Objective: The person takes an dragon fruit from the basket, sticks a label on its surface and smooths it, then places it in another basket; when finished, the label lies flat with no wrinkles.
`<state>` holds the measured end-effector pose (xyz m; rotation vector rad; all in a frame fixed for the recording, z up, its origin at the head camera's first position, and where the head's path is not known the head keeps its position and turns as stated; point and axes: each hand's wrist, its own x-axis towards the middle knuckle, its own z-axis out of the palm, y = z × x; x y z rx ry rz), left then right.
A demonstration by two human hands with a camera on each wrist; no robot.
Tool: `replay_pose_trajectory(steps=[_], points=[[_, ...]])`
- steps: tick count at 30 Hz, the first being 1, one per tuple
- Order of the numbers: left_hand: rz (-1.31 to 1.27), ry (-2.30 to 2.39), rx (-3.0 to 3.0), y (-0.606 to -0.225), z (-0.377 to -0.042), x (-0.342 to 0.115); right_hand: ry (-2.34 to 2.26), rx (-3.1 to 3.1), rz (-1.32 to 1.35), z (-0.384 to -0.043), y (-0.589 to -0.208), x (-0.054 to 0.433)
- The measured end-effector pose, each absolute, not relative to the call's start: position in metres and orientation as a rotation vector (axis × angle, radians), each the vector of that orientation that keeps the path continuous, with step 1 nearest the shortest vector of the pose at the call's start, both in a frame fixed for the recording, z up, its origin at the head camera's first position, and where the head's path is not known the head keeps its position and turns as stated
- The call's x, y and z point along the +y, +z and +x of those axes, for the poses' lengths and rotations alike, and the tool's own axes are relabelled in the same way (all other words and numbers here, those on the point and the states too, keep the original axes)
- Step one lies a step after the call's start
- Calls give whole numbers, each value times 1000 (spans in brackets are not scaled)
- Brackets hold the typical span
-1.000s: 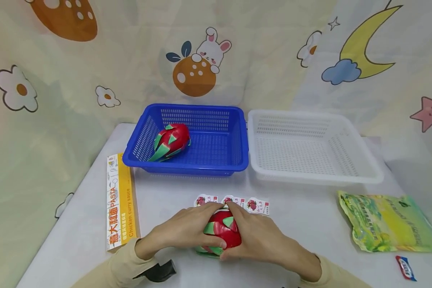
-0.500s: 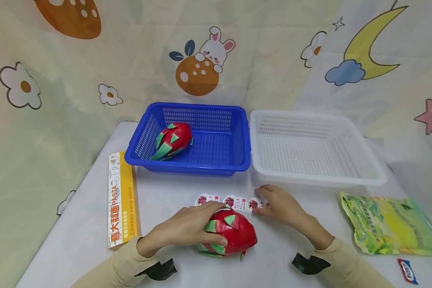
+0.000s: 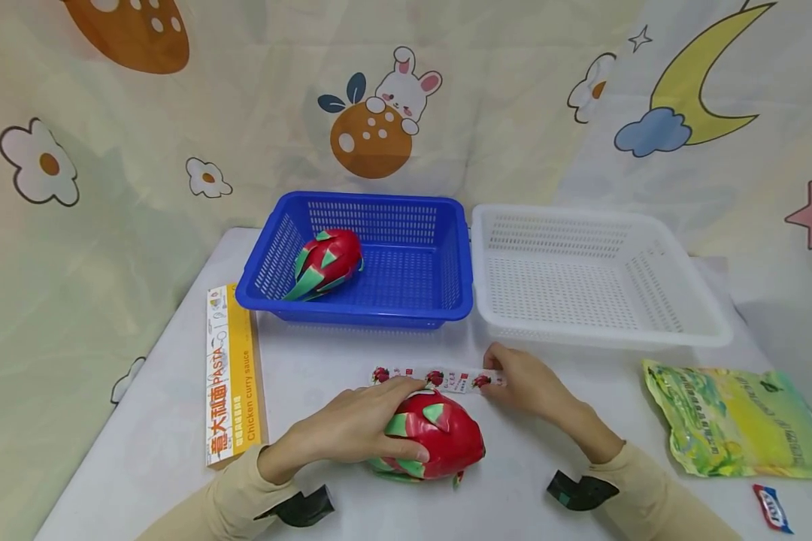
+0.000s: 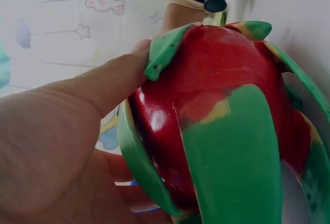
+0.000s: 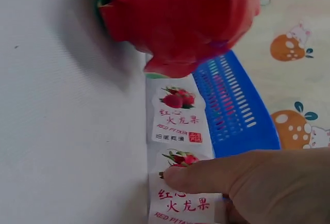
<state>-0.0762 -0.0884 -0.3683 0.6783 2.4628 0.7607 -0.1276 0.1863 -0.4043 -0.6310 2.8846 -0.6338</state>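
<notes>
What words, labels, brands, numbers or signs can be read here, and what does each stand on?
"意大利面 PASTA": white part of the pasta box.
"Chicken curry sauce": yellow part of the same box; its smaller Chinese line is unclear.
"红心火龙果": label strip.
"RED PITAYA": same strip; its bottom line and red seal are too small to read surely.
Yellow-green packet: lettering too blurred.
Red-and-blue packet: lettering too small.

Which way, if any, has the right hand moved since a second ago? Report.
Yes: judged against the white basket, the right hand moved rightward and nearer that basket, off the gripped dragon fruit onto the pitaya label strip.
</notes>
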Motion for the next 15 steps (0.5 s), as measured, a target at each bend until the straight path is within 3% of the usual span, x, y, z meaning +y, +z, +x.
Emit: replay_pose_trajectory(steps=[9,15], points=[[728,737,2531,-357,-76,-90,-780,2806,-1024,-127,-377,193],[1115,921,2821,-329,-76,-83,-761,2822,-1202,-122,-350,193]])
